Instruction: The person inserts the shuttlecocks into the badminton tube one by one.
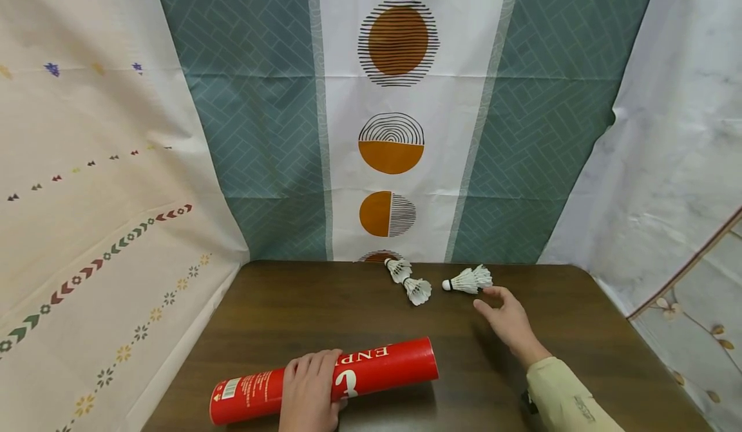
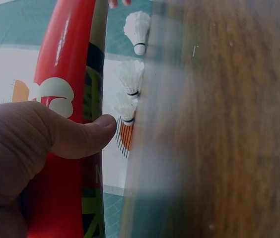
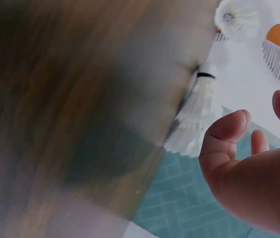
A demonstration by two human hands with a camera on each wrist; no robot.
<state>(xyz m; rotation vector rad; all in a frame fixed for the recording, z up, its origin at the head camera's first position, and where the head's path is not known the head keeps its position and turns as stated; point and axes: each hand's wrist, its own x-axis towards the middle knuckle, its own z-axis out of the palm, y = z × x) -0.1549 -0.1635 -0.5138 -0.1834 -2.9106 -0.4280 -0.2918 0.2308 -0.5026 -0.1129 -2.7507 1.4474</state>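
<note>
- The feather shuttlecocks (image 1: 469, 280), apparently two nested together, lay right of centre in the head view, near the far edge of the bench (image 1: 278, 319).
- Their long axis ran nearly level across the frame, cork towards the left, feather skirt towards the right.
- The right hand (image 1: 510, 319) was much the nearer of the two hands, just beyond the skirt's lower right; whether a fingertip touched the feathers could not be told.
- That hand held nothing, its fingers bent loosely and its thumb spread apart from them.
- The left hand (image 1: 310, 390), at the bottom centre, gripped the red shuttlecock tube (image 1: 385, 371) around its middle, thumb on the near side.
- The tube slanted from lower left up to the right, its right end pointing below the right hand.
- Two single shuttlecocks (image 1: 417, 291) lay left of the nested ones, touching or nearly so.
</note>
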